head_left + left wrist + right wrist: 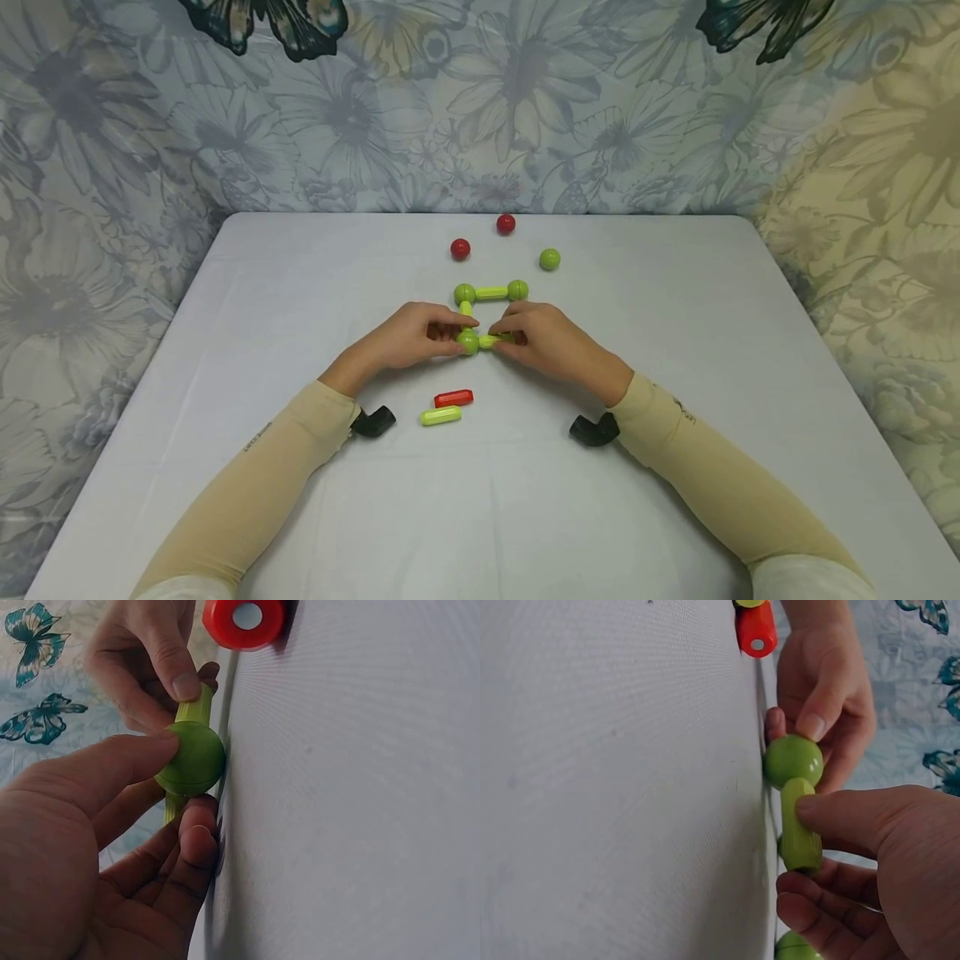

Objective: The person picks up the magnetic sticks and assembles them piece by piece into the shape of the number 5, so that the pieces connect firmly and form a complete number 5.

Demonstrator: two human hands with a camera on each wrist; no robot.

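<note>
The counter point(495, 517) is cut off below. Midway across it, by the fingers of the left hand point(411, 335) and right hand point(553, 337), a corner ball point(468, 342) and a partly hidden rod point(487, 342) are respectively pinched, in a green figure point(492, 293) of three glossy balls and three rods. Seen loose are one red rod point(453, 398), one yellow-green rod point(440, 416), two red balls point(460, 249), one green ball point(550, 259)

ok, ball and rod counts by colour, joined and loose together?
Green balls: 4
Red balls: 2
Yellow-green rods: 4, one held in the right hand
Red rods: 1
Total: 11
</note>
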